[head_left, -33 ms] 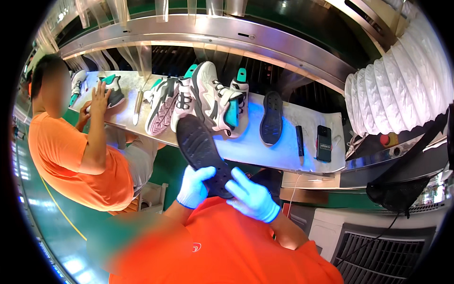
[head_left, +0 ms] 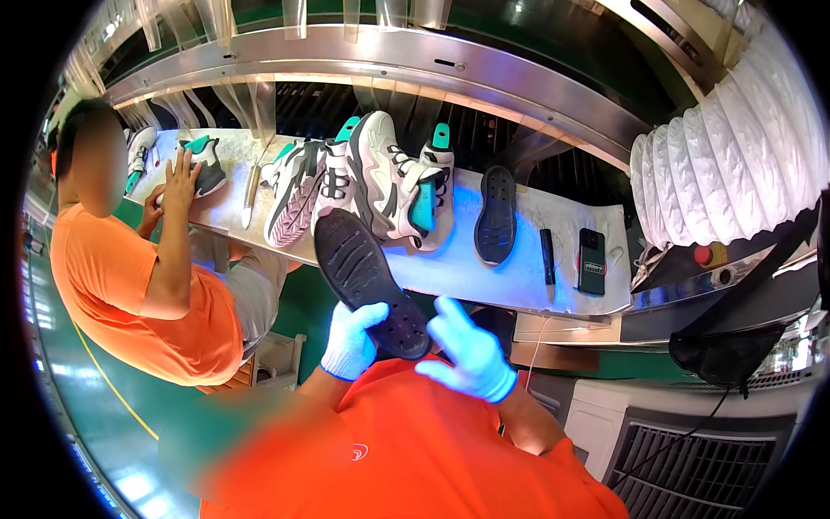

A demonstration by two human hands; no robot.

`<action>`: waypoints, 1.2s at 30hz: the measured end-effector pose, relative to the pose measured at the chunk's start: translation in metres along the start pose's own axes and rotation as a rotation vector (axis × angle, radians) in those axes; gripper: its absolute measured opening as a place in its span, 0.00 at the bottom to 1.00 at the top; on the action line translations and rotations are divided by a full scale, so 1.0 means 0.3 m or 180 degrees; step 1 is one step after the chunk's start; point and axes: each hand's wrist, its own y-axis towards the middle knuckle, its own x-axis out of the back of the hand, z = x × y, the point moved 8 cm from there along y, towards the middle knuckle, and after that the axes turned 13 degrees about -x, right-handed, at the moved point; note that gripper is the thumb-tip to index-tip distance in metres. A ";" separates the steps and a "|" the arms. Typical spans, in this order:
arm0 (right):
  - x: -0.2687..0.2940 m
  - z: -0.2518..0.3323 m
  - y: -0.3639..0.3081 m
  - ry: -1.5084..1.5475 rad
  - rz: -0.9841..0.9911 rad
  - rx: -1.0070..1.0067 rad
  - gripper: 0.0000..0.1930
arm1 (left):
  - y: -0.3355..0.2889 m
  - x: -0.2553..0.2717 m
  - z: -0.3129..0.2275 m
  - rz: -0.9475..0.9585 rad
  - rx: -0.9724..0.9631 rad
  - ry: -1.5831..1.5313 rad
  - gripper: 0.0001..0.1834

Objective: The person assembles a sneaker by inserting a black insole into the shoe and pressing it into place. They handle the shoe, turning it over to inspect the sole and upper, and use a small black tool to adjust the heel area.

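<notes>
My left hand point(head_left: 353, 337), in a pale knit glove, grips a black shoe sole point(head_left: 367, 281) by its left edge, thumb across it. The sole slants in front of my chest, one end toward the shoes on the bench. It has long slots at the far end and round holes at the near end. Beside that near end is my right hand point(head_left: 471, 355), gloved too, its fingers apart and nothing in it. A second black sole point(head_left: 495, 216) lies on the bench. Left of it stand several white and grey sneakers point(head_left: 380, 177) with teal pieces in their openings.
A long white-topped bench point(head_left: 432, 270) runs across, holding a black-handled knife point(head_left: 546, 255), a phone point(head_left: 591, 264) and another knife point(head_left: 252, 195). At the left a person in orange point(head_left: 143, 294) handles a shoe point(head_left: 210, 169). A white ribbed duct point(head_left: 726, 156) stands right.
My right hand has drawn off the sole's near end, its fingers now spread wider. The sole in my left hand has shifted slightly left at its far end.
</notes>
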 end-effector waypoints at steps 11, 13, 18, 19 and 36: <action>0.114 -0.636 0.153 -0.0775 -0.1380 -0.1636 0.19 | -0.065 0.165 -0.099 0.0124 -0.0210 0.0633 0.26; 0.218 -0.522 0.148 -0.0415 -0.1925 -0.2292 0.20 | -0.090 0.192 -0.137 0.0071 -0.0327 0.0498 0.26; 0.192 -0.189 0.155 0.0885 -0.1894 -0.1570 0.24 | -0.126 0.275 -0.201 -0.0050 -0.0395 0.0751 0.30; 0.166 -0.130 0.197 0.0734 -0.1611 -0.1532 0.23 | -0.125 0.295 -0.198 -0.0005 -0.0364 0.0858 0.30; -1.093 0.087 1.372 -0.0751 0.1318 0.0563 0.33 | -0.056 0.365 -0.387 -0.0807 -0.0965 0.0026 0.30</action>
